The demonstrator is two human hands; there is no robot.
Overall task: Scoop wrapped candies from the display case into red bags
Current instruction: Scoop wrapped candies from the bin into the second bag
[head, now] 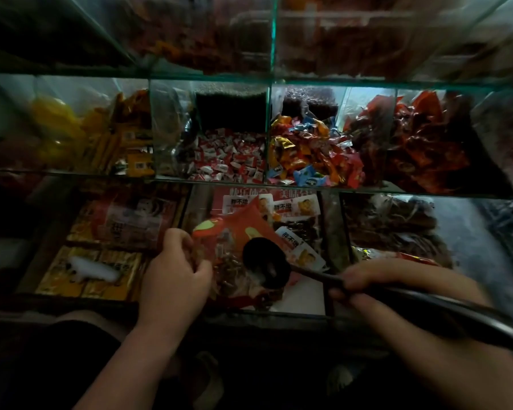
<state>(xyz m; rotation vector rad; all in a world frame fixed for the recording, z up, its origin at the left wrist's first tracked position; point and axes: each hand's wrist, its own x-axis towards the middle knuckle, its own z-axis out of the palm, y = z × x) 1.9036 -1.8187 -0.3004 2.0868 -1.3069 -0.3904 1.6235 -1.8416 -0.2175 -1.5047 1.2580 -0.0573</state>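
Note:
My left hand (175, 267) grips the edge of a red bag (234, 232) that holds wrapped candies, low in front of the glass display case (270, 134). My right hand (376, 282) grips the long handle of a black scoop (265, 263); its round bowl hangs at the bag's mouth. Behind, on the middle shelf, one compartment holds red-and-white wrapped candies (225, 158) and the one to its right holds mixed orange, red and blue wrapped candies (311, 152).
Glass dividers split the shelves. Yellow and orange packets (116, 137) fill the left compartment, dark red packets (412, 143) the right one. The bottom shelf has boxed goods (101, 250) at left and dark wrapped snacks (394, 226) at right. A dark crate edge (510, 232) is far right.

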